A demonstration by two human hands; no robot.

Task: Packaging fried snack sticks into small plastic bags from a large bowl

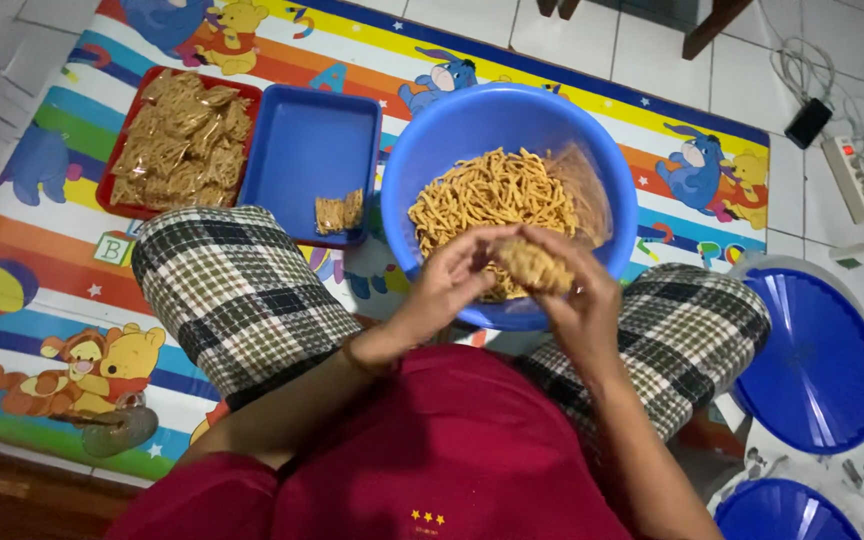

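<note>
- Both hands pinch one small packet of snack sticks (534, 264): the left hand (449, 287) curls its fingers against the packet's left end, and the right hand (577, 300) wraps it from the right and below, fingers pressed together around it.
- The packet is held just above the near rim of the blue basin (422, 140), over the person's lap between the two knees in checked cloth (242, 290).
- The basin stands on the cartoon-printed play mat (42, 230), toward its right edge, and holds a heap of loose golden snack sticks (487, 195) with a clear plastic bag (587, 190) against its right wall.
- Left of the basin and touching it, a blue tray (312, 140) carries a single filled packet (339, 212) in its near right corner.
- Further left, just beside that tray, a red tray (115, 195) is piled with filled packets near the mat's far left corner.
- Off the mat on the tiled floor (652, 50), to the right, lie two round blue lids (817, 355).
</note>
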